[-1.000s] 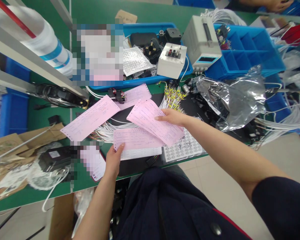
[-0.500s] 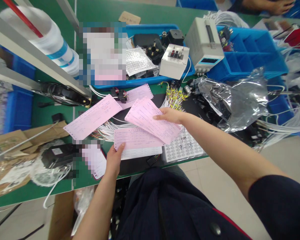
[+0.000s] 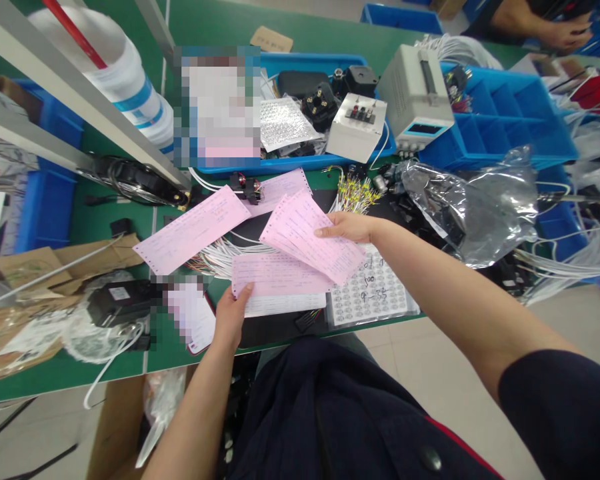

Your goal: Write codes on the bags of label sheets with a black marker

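My right hand (image 3: 347,228) grips a fanned bundle of pink paper slips (image 3: 307,233), thumb on top. Closed on the left edge of another pink slip (image 3: 275,275) is my left hand (image 3: 233,310); a white printed sheet (image 3: 290,303) shows just beneath it. The bundle overlaps this slip's right part. Two more pink slips lie loose beyond: one at the left (image 3: 193,230), one farther back (image 3: 280,192). Under and behind the papers runs a bunch of white wires (image 3: 213,259). To the right lies a bagged sheet of round labels with handwriting (image 3: 373,293).
A blue tray (image 3: 330,60) of black parts stands at the back, beside a beige instrument box (image 3: 413,100) and a blue divided bin (image 3: 510,113). A clear plastic bag (image 3: 480,207) is at right. A phone (image 3: 195,320) lies left of my left hand. Another person's hands (image 3: 567,33) show at top right.
The view has shifted slightly, so the bench things appear a little farther right. Both hands keep their hold on the pink slips, with little other movement.
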`<state>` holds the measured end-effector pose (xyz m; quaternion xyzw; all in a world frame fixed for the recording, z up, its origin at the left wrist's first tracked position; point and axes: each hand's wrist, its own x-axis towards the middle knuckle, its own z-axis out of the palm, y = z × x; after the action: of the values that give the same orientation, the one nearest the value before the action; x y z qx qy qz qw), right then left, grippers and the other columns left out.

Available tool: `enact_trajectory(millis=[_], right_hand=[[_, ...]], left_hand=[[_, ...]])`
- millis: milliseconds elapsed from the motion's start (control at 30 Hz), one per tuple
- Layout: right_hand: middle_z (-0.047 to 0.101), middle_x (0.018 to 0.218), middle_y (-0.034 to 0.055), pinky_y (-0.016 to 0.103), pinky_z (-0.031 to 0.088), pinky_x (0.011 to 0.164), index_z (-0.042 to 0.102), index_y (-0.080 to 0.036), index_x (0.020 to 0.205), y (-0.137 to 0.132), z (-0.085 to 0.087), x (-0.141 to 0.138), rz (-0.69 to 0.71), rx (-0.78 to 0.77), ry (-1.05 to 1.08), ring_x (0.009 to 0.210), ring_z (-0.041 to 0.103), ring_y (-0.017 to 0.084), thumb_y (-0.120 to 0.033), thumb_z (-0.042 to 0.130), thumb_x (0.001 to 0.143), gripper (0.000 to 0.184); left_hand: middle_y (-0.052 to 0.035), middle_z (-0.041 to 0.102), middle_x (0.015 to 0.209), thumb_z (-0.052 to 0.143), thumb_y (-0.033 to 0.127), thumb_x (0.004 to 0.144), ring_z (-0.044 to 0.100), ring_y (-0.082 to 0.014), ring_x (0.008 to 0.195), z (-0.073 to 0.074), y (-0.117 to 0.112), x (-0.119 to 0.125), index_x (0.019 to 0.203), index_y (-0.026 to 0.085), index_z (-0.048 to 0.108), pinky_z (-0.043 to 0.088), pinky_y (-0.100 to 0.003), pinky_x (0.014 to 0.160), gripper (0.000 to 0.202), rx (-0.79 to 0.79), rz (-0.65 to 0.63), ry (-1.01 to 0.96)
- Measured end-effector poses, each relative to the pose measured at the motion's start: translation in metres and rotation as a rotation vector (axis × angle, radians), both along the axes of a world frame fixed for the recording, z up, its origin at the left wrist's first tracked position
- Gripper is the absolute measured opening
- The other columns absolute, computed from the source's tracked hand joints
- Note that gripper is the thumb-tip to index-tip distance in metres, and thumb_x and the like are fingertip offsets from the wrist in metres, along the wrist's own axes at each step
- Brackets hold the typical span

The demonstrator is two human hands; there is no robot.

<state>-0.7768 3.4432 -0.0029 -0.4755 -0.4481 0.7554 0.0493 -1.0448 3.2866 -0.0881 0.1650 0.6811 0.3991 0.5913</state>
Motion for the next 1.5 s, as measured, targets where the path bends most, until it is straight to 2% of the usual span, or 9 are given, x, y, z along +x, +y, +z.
enact_trajectory(millis=[333,467,567,700,1000,1133,1300,1400,1500], right_hand=[[0.070,0.097,0.0053,0.032,0.053,0.078,0.060,-0.016,0.108,0.002,-0.013,-0.012,0.226,0.207,-0.121,0.083,0.066,0.017,-0.023,0.053,0.087,0.023],[0.068,0.100,0.0063,0.034,0.048,0.085,0.063,-0.015,0.098,-0.012,-0.022,-0.044,0.404,0.396,-0.192,0.090,0.062,0.020,-0.019,0.059,0.082,0.016],[0.061,0.112,0.0091,0.041,0.039,0.096,0.061,-0.013,0.100,-0.027,-0.031,-0.073,0.506,0.569,-0.221,0.107,0.054,0.022,-0.014,0.062,0.080,0.020],[0.056,0.116,0.0100,0.047,0.036,0.096,0.057,-0.012,0.107,-0.041,-0.038,-0.091,0.577,0.717,-0.293,0.110,0.050,0.024,-0.014,0.058,0.083,0.024],[0.061,0.114,0.0124,0.036,0.043,0.084,0.037,-0.016,0.132,-0.044,-0.035,-0.093,0.606,0.696,-0.433,0.100,0.059,0.025,-0.019,0.065,0.076,0.062],[0.067,0.101,0.0086,0.032,0.045,0.078,0.060,-0.017,0.104,-0.043,-0.021,-0.094,0.708,0.630,-0.425,0.091,0.062,0.023,-0.026,0.066,0.075,0.031],[0.069,0.091,0.0081,0.030,0.044,0.068,0.063,-0.018,0.093,-0.045,0.017,-0.097,0.808,0.687,-0.438,0.085,0.064,0.027,-0.031,0.063,0.076,0.021],[0.069,0.090,0.0108,0.033,0.044,0.068,0.064,-0.017,0.091,-0.047,0.048,-0.111,0.876,0.781,-0.459,0.087,0.064,0.031,-0.029,0.063,0.076,0.019],[0.068,0.093,0.0126,0.035,0.045,0.070,0.064,-0.016,0.091,-0.050,0.080,-0.130,0.941,0.880,-0.456,0.089,0.063,0.032,-0.025,0.061,0.078,0.016]], left_hand=[[-0.0055,0.066,0.097,0.064,0.032,0.080,0.063,-0.0177,0.085,-0.001,-0.002,0.000,0.105,0.014,0.060,0.050,-0.040,0.082,0.031,0.025,-0.024,-0.004],[-0.0047,0.065,0.094,0.061,0.029,0.082,0.062,-0.0177,0.084,-0.008,-0.005,0.000,0.103,0.013,0.059,0.050,-0.040,0.080,0.026,0.038,-0.045,0.025],[-0.0054,0.064,0.098,0.061,0.026,0.082,0.061,-0.0192,0.091,-0.011,-0.006,0.000,0.101,0.013,0.059,0.049,-0.042,0.084,0.023,0.069,-0.043,0.061],[-0.0063,0.063,0.103,0.061,0.027,0.082,0.059,-0.0202,0.097,-0.007,-0.006,0.000,0.101,0.013,0.060,0.046,-0.044,0.089,0.024,0.111,-0.043,0.065],[-0.0063,0.064,0.102,0.060,0.031,0.083,0.059,-0.0203,0.097,-0.001,-0.008,-0.001,0.101,0.013,0.060,0.043,-0.045,0.092,0.026,0.131,-0.061,-0.043],[-0.0079,0.066,0.100,0.060,0.040,0.080,0.060,-0.0219,0.098,0.012,-0.010,-0.009,0.103,0.014,0.060,0.043,-0.043,0.092,0.035,0.129,-0.083,-0.145],[-0.0128,0.069,0.093,0.039,0.074,0.073,0.063,-0.0282,0.092,0.053,-0.009,-0.039,0.106,0.015,0.063,0.049,-0.041,0.080,0.071,0.165,-0.237,-0.368],[-0.0119,0.067,0.105,0.073,0.057,0.057,0.060,-0.0291,0.100,0.084,-0.003,-0.050,0.111,0.018,0.062,0.046,-0.040,0.088,0.067,0.250,-0.387,-0.402],[-0.0100,0.068,0.104,0.079,0.043,0.057,0.060,-0.0290,0.100,0.108,0.004,-0.053,0.105,0.021,0.066,0.045,-0.040,0.090,0.055,0.310,-0.432,-0.323]])
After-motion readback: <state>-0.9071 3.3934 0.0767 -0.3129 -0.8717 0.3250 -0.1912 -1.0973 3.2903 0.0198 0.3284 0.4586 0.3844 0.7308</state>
